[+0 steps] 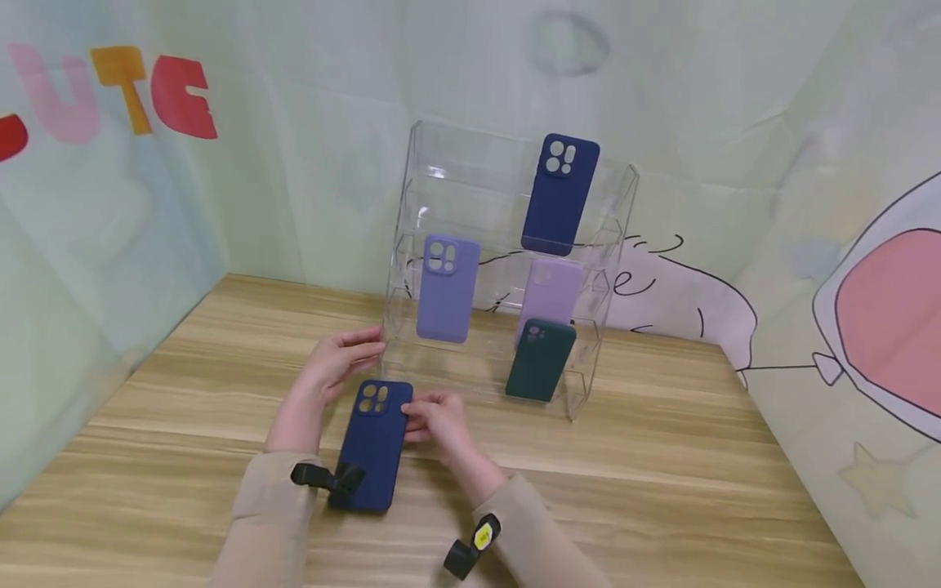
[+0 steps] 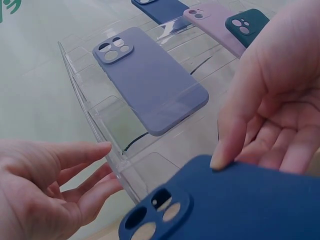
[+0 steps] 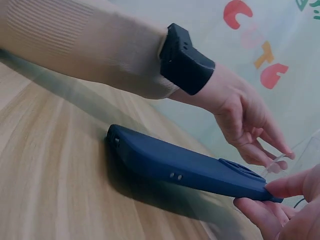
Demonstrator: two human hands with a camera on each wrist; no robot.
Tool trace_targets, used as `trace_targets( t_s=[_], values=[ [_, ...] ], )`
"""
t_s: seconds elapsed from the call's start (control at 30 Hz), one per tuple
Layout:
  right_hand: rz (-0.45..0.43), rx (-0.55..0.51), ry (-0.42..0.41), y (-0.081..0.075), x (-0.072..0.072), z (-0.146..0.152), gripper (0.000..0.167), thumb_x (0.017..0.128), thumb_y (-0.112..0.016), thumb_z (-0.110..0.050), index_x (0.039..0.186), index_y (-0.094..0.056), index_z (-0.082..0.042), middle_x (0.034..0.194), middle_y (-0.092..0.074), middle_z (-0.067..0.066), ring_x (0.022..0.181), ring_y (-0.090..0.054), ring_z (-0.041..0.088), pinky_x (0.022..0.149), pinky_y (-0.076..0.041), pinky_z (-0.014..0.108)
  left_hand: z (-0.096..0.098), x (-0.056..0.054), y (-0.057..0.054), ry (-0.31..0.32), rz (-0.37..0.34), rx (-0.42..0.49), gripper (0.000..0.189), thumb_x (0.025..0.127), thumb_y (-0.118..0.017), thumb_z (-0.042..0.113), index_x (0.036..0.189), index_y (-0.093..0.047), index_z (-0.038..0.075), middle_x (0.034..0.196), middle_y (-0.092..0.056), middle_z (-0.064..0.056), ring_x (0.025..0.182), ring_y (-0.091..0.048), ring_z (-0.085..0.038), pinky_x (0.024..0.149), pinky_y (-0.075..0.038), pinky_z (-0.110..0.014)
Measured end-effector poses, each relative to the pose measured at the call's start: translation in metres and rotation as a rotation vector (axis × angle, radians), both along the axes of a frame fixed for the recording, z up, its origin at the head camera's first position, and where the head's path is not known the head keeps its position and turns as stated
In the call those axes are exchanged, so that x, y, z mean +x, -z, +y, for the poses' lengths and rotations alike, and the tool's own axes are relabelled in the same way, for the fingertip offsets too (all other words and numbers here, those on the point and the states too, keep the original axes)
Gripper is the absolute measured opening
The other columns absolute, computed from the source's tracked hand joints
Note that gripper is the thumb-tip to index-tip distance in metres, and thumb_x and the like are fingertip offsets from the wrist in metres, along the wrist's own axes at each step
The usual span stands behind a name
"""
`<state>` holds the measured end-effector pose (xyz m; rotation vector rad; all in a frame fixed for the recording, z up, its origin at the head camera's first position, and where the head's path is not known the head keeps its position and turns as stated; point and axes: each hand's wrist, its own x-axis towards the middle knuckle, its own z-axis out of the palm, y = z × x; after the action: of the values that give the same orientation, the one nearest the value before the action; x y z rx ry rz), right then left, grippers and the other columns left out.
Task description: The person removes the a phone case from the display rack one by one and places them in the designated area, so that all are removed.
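My right hand (image 1: 441, 420) pinches a dark blue phone case (image 1: 373, 445) near its camera end, thumb on top and fingers beneath, as the right wrist view shows. Its shadow falls on the wood below it. My left hand (image 1: 340, 363) touches the left side of a clear tiered display stand (image 1: 470, 155) with its fingertips, the fingers fairly straight. On the stand, a lavender case (image 1: 448, 294) sits at left. Another dark blue case (image 1: 562, 196) leans on the top tier at right, above a pink-purple case (image 1: 555, 286). A dark green case (image 1: 540, 363) stands lowest, partly covering the pink-purple one.
The stand rests on a wood-grain table (image 1: 662, 457) close to a printed curtain (image 1: 309, 163) that hangs behind and at both sides. Black wrist cameras are strapped over both beige sleeves (image 1: 268, 514); the left one overlaps the held case in the head view.
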<state>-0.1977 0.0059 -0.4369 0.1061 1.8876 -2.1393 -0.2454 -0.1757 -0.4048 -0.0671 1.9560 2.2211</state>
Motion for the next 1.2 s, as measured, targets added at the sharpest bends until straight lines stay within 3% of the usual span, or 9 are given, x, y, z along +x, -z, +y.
trace_targets(
  t_s=[0.17, 0.43, 0.57, 0.67, 0.93, 1.07, 1.2],
  values=[
    [-0.012, 0.02, -0.014, 0.001, 0.002, -0.006, 0.023, 0.084, -0.062, 0.005, 0.104, -0.061, 0.016, 0.061, -0.059, 0.002, 0.048, -0.057, 0.008, 0.05, -0.059, 0.026, 0.0, 0.0, 0.0, 0.003, -0.004, 0.004, 0.055, 0.097, -0.058, 0.002, 0.145, -0.036, -0.01, 0.152, -0.035, -0.023, 0.092, -0.063, 0.007, 0.086, -0.054, -0.013],
    [-0.043, 0.066, -0.01, 0.0, 0.003, -0.012, 0.02, 0.085, -0.062, 0.007, 0.103, -0.062, 0.015, 0.062, -0.059, 0.003, 0.047, -0.056, 0.008, 0.054, -0.061, 0.03, -0.001, 0.001, 0.001, -0.003, -0.012, 0.003, 0.061, 0.094, -0.065, 0.007, 0.145, -0.037, -0.009, 0.147, -0.047, -0.016, 0.093, -0.063, 0.006, 0.086, -0.054, -0.013],
    [-0.049, 0.091, 0.0, 0.0, 0.002, -0.013, 0.018, 0.085, -0.064, 0.006, 0.102, -0.063, 0.015, 0.063, -0.06, 0.003, 0.048, -0.056, 0.008, 0.052, -0.06, 0.027, -0.001, 0.001, 0.0, -0.002, -0.006, 0.017, 0.059, 0.095, -0.063, 0.006, 0.145, -0.037, -0.01, 0.125, -0.064, 0.001, 0.092, -0.064, 0.005, 0.086, -0.055, -0.014],
    [-0.045, 0.109, 0.008, 0.001, 0.001, -0.014, 0.018, 0.085, -0.065, 0.006, 0.101, -0.064, 0.014, 0.066, -0.062, 0.006, 0.048, -0.056, 0.009, 0.051, -0.059, 0.026, -0.002, 0.001, 0.0, -0.002, -0.005, 0.024, 0.059, 0.095, -0.063, 0.007, 0.144, -0.037, -0.011, 0.111, -0.065, 0.01, 0.09, -0.064, 0.005, 0.086, -0.055, -0.013],
    [-0.028, 0.182, 0.009, 0.005, -0.001, -0.015, 0.02, 0.084, -0.068, 0.005, 0.102, -0.065, 0.013, 0.079, -0.07, 0.015, 0.051, -0.059, 0.011, 0.053, -0.06, 0.027, -0.003, 0.001, 0.001, -0.001, 0.015, 0.041, 0.058, 0.091, -0.068, 0.008, 0.142, -0.044, -0.008, 0.123, -0.065, 0.004, 0.09, -0.064, 0.006, 0.085, -0.055, -0.014],
    [-0.025, 0.215, 0.0, 0.005, -0.002, -0.016, 0.021, 0.084, -0.069, 0.004, 0.103, -0.065, 0.013, 0.08, -0.07, 0.015, 0.053, -0.06, 0.012, 0.055, -0.061, 0.028, -0.003, 0.001, 0.001, -0.004, 0.003, 0.026, 0.057, 0.093, -0.066, 0.008, 0.143, -0.043, -0.008, 0.135, -0.059, -0.004, 0.09, -0.063, 0.007, 0.085, -0.055, -0.013],
    [-0.028, 0.233, -0.008, 0.004, -0.002, -0.016, 0.02, 0.085, -0.069, 0.004, 0.102, -0.064, 0.013, 0.077, -0.068, 0.013, 0.053, -0.06, 0.012, 0.054, -0.061, 0.029, -0.002, 0.001, 0.0, 0.001, -0.013, -0.01, 0.059, 0.095, -0.063, 0.009, 0.146, -0.037, -0.007, 0.14, -0.055, -0.004, 0.09, -0.062, 0.009, 0.087, -0.054, -0.012]
  ],
)
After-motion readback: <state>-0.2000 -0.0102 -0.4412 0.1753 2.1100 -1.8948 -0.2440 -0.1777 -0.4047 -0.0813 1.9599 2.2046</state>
